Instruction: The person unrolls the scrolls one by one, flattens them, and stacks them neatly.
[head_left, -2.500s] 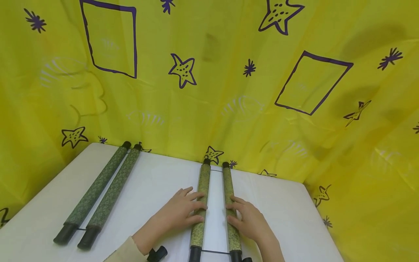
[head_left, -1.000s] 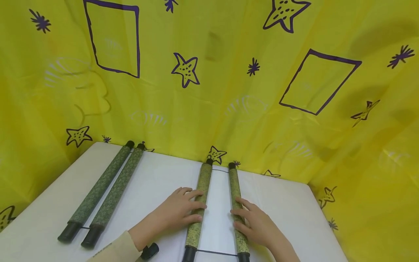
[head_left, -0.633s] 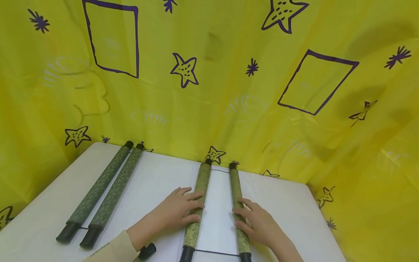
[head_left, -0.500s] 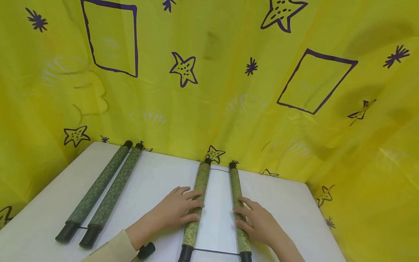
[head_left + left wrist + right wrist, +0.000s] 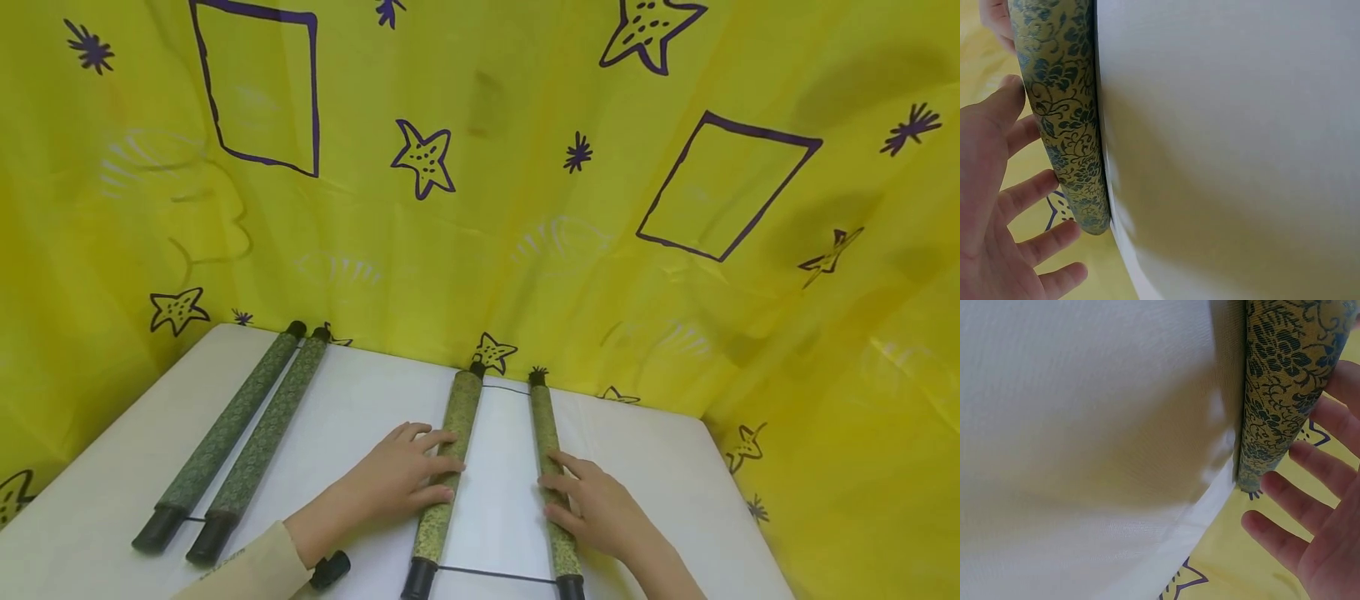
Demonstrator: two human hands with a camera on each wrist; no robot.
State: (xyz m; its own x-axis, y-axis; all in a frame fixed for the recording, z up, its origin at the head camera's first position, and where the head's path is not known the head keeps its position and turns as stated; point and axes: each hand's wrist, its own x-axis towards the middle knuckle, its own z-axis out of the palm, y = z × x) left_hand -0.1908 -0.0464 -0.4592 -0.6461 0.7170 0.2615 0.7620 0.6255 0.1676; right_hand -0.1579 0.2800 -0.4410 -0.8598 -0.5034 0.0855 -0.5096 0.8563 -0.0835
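Note:
Two gold brocade-covered rods with black end caps lie lengthwise on the white table point(image 5: 637, 467), with a thin dark line spanning the gap between them at each end. My left hand point(image 5: 401, 471) rests its fingers across the left gold rod point(image 5: 459, 417); its floral pattern shows in the left wrist view. On the right gold rod point(image 5: 543, 417) lie the fingertips of my right hand point(image 5: 596, 500). Fingers of both hands are spread and fairly straight, touching the rods from the outer sides, as the right wrist view also shows for the right fingers point(image 5: 1300, 503).
Left of the hands lies a pair of green brocade rods point(image 5: 262, 442) with black caps, close together and linked by short dark lines. A black cylindrical piece point(image 5: 330, 570) sits beside the left sleeve point(image 5: 255, 567). A yellow curtain point(image 5: 480, 208) with drawn stars hangs behind the table.
The two gold rods have moved apart, the left one leftward and the right one rightward, each hand moving with its rod. The gap between them is wider. The green pair stays put.

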